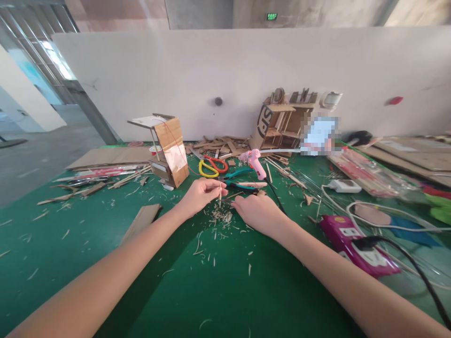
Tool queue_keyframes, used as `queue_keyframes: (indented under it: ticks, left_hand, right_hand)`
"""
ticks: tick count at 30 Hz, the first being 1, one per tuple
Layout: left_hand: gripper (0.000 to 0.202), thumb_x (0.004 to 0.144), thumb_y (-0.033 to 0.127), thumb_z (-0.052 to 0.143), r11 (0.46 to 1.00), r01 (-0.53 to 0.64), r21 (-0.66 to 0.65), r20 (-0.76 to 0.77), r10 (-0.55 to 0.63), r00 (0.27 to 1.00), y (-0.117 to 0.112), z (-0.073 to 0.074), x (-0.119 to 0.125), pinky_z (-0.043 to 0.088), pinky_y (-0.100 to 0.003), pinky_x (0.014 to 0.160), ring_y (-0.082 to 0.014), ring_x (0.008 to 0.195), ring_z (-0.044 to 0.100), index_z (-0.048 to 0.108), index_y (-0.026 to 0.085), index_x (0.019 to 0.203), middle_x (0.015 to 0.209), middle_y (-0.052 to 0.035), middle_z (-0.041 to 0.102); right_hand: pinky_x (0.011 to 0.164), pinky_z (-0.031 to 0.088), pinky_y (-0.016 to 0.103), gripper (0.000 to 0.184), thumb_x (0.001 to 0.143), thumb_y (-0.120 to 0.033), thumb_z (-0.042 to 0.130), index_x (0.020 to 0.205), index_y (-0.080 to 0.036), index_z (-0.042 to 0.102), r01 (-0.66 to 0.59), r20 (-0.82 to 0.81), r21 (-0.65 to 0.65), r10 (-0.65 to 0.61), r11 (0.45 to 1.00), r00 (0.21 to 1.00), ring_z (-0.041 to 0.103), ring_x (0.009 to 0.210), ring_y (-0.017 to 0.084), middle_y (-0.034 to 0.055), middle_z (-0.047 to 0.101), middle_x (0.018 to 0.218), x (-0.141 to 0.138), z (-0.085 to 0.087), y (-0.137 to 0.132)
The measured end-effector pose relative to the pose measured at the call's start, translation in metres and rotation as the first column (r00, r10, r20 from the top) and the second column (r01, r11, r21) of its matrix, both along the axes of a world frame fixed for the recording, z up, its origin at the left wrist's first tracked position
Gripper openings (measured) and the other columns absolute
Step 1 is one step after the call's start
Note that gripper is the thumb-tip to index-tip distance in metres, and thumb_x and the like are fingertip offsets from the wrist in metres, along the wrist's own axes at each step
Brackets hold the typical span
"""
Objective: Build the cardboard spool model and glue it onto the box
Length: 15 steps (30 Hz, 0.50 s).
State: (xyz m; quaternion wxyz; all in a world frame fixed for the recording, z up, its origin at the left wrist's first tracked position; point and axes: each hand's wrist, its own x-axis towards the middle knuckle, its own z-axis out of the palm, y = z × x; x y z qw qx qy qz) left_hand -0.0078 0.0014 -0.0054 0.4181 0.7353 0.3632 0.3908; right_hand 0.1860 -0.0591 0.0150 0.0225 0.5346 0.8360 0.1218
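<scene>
My left hand (pixel 200 193) is closed in a pinch on a thin wooden stick (pixel 220 196), held upright with its lower end over a small pile of wood shavings (pixel 221 217) on the green mat (pixel 225 291). My right hand (pixel 256 210) rests palm down on the mat just right of the pile, its fingers curled under; what they hold, if anything, is hidden. Just beyond my hands lie teal-handled pliers (pixel 237 180) and a pink glue gun (pixel 256 164).
Yellow and red scissors (pixel 211 166) lie behind the pliers. A cardboard box model (pixel 169 149) stands at the left, a cardboard shelf model (pixel 282 123) against the white wall. A purple power strip (pixel 355 244) with cables and a white adapter (pixel 343 186) lie at the right. Cardboard scraps are scattered about.
</scene>
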Motion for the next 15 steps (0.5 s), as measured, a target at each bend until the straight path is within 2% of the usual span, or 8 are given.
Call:
queue_keyframes:
  ticks: [4, 11, 15]
  left_hand:
    - [0.021, 0.086, 0.028, 0.058, 1.000, -0.006, 0.023, -0.029, 0.007, 1.000, -0.0015, 0.0025, -0.0003, 0.055, -0.027, 0.077, -0.0164, 0.083, 0.070, 0.069, 0.014, 0.098, 0.091, -0.0074, 0.075]
    - [0.021, 0.087, 0.026, 0.057, 1.000, 0.007, -0.017, 0.010, -0.007, 1.000, -0.0002, 0.0002, 0.0013, 0.056, -0.028, 0.078, -0.0158, 0.082, 0.071, 0.068, 0.014, 0.100, 0.089, -0.0068, 0.076]
    - [0.021, 0.087, 0.026, 0.057, 1.000, 0.003, -0.030, 0.014, -0.003, 1.000, -0.0003, 0.0004, 0.0009, 0.055, -0.029, 0.078, -0.0166, 0.082, 0.070, 0.068, 0.013, 0.099, 0.090, -0.0079, 0.075]
  right_hand:
    - [0.066, 0.046, 0.036, 0.039, 0.100, -0.036, 0.031, 0.092, -0.018, 0.065, -0.052, -0.003, -0.016, 0.052, 0.999, 0.999, 0.070, 0.067, 0.028, 0.0087, 0.071, 0.070, 0.0036, 0.0039, 0.0007]
    - [0.061, 0.045, 0.035, 0.043, 0.101, -0.033, 0.024, 0.099, -0.014, 0.063, 0.035, -0.016, 0.017, -0.034, 0.999, 0.999, 0.070, 0.068, 0.030, 0.0143, 0.071, 0.073, 0.0015, -0.0012, -0.0009]
    - [0.066, 0.045, 0.035, 0.043, 0.100, -0.037, 0.028, 0.094, -0.017, 0.065, -0.021, -0.010, -0.013, 0.021, 1.000, 1.000, 0.070, 0.068, 0.028, 0.0106, 0.071, 0.070, 0.0009, 0.0007, -0.0004]
